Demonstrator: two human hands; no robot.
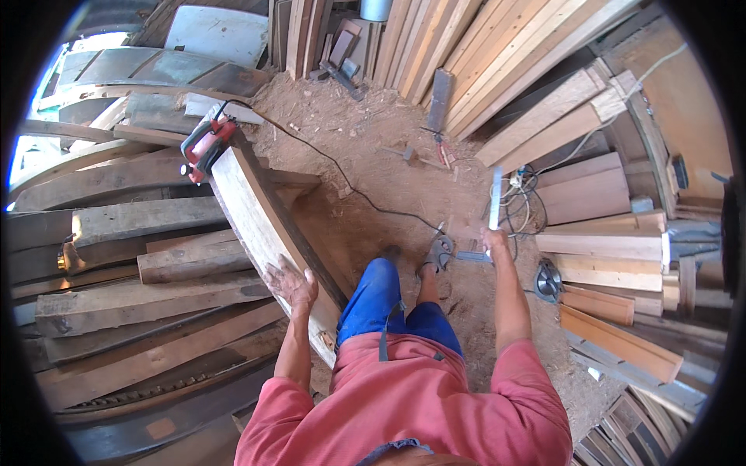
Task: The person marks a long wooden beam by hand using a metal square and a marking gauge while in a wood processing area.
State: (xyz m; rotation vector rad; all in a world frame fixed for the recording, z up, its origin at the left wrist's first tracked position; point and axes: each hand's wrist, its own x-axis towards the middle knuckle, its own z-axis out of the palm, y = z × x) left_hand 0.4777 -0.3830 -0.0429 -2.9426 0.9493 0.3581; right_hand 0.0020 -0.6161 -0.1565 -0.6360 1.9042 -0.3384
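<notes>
My left hand lies flat with fingers spread on a pale wooden plank, near its close end. The plank slants from beside my leg up to the far left. A red electric planer rests at its far end, with a black cord trailing from it across the floor. Held out to the right over the floor, my right hand is closed around a carpenter's square. The pale blade of the square points away from me, and its darker arm reaches left toward my sandalled foot.
Stacked rough boards fill the left side. Long timbers lean at the far side, and more boards lie at the right near a circular saw blade. Tangled cables and a hammer lie on the sawdust-covered floor.
</notes>
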